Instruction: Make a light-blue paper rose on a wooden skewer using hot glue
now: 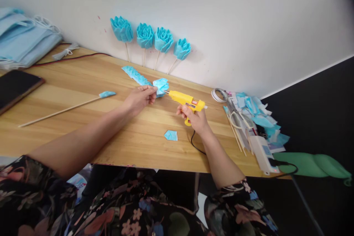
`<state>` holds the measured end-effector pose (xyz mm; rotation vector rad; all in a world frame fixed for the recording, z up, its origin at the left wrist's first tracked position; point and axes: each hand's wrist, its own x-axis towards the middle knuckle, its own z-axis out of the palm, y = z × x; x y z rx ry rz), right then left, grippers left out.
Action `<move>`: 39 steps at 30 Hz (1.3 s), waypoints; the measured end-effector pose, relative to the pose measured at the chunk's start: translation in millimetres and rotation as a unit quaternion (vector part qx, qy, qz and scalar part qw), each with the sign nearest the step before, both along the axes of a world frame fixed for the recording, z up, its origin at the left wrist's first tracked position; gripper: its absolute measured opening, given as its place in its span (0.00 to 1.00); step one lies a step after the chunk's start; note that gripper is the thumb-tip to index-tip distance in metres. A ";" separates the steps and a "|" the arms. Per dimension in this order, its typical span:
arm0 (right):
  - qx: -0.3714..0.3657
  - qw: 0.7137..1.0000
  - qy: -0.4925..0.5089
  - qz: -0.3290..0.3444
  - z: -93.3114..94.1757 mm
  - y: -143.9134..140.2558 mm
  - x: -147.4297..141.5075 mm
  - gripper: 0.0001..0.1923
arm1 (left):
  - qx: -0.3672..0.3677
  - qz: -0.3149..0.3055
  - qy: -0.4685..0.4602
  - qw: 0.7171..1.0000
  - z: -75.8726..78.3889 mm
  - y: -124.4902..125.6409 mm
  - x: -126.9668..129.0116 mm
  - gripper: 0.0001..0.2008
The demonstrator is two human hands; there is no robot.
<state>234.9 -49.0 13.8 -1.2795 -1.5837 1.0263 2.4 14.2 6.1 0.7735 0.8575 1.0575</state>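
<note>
Far to the left of our fingers a wooden stick (pixel 59 111) with a blue tip lies flat on the worktop (pixel 91 77), well apart from the work.

Our left hand (pixel 139 98) has its fingers (pixel 151 89) pinched shut on the near edge of a folded blue petal (pixel 161 86), thumb below and forefinger on top. Behind those fingers a pleated blue strip (pixel 135 75) lies on the worktop; we cannot tell whether it joins the petal.

Just right of the left fingers the nozzle of the yellow glue gun (pixel 186 100) meets the petal's edge. Our right hand (pixel 195 118) is wrapped closed around the gun's handle, forefinger near the trigger.

To do this well, we judge that we should keep the left fingertips back from the nozzle, since the glue is hot, and hold the petal taut so the folds do not spring open. A short, gentle squeeze should lay a small bead; too much would seep through the thin cloth onto our fingers.

Nearer to us than the right fingers a spare blue piece (pixel 170 135) lies alone. Beyond both hands four finished blue flowers (pixel 151 37) lean against the wall.
</note>
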 end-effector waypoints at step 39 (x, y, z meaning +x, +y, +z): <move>0.058 0.992 -0.110 -0.029 -0.2 0.2 -3.9 0.28 | -0.009 0.011 0.008 1.000 7.8 -3.5 2.3 0.19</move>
